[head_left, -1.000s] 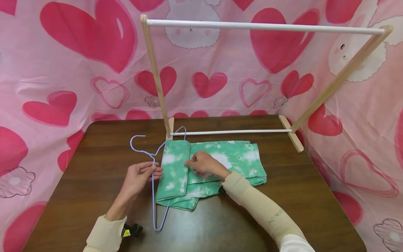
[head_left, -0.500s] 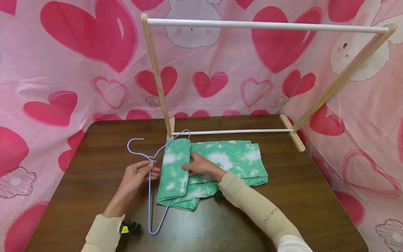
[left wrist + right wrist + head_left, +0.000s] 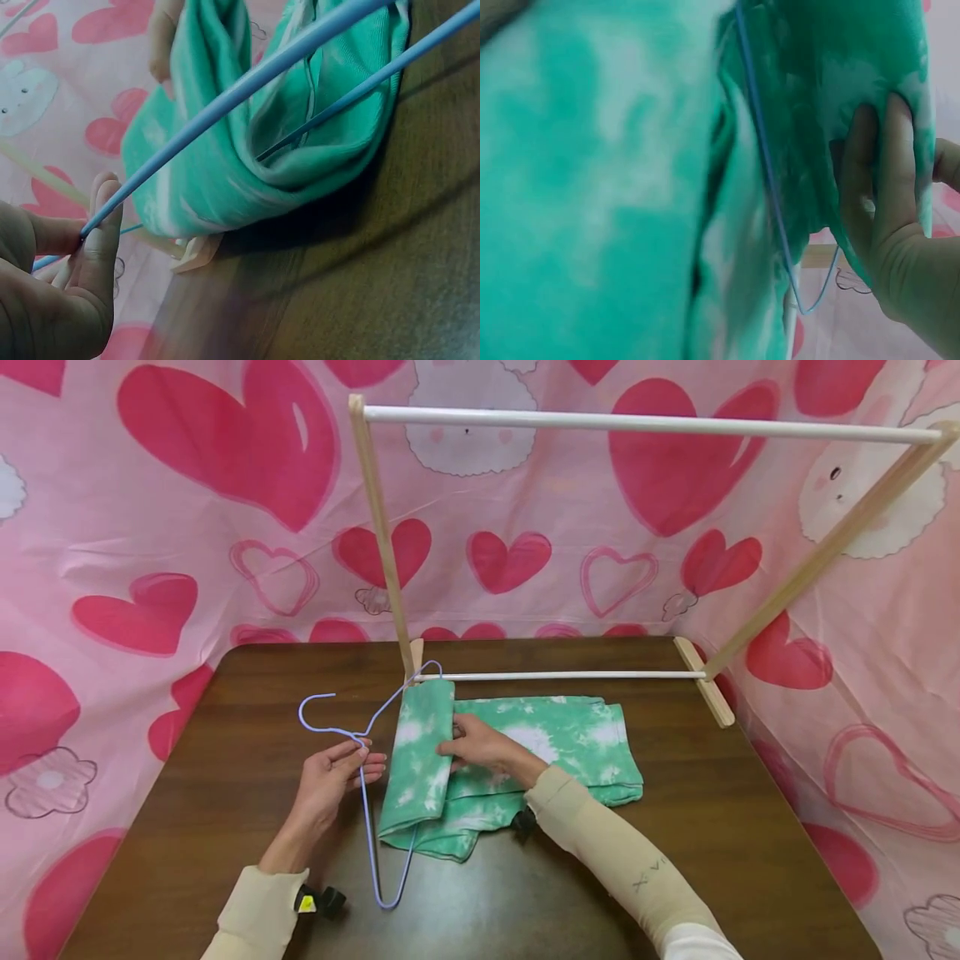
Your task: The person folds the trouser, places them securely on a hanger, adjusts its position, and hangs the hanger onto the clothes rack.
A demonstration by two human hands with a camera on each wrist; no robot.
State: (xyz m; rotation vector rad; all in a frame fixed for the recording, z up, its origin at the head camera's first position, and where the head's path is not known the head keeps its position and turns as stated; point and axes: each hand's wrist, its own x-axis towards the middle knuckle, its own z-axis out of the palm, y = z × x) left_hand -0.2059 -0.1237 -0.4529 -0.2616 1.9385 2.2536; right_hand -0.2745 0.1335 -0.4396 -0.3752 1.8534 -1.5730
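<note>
A folded green-and-white tie-dye cloth [image 3: 577, 735] lies on the table, its left part turned over the lower bar of a lilac-blue hanger [image 3: 225, 105]. My left hand [image 3: 326, 785] pinches that hanger just below its neck, between thumb and fingers, with the hook pointing left. My right hand [image 3: 483, 745] grips the edge of the turned-over flap [image 3: 420, 743], thumb on top and fingers beneath. In the right wrist view, the fingers [image 3: 898, 165] lie against the cloth's inner side, and the hanger's bar runs through the fold. The flap stands slightly raised and tilted.
A rack stands at the back of the brown wooden table [image 3: 187, 827], with a white top rod [image 3: 645, 424], a lower rod [image 3: 570, 675] and wooden side posts. One end of the hanger reaches the rack's left foot. Pink heart-patterned fabric [image 3: 277, 560] surrounds the table.
My right fingers have slid under the flap's edge and lifted it, so it now looks narrower and more tilted. The hanger has shifted slightly in my left hand's pinch.
</note>
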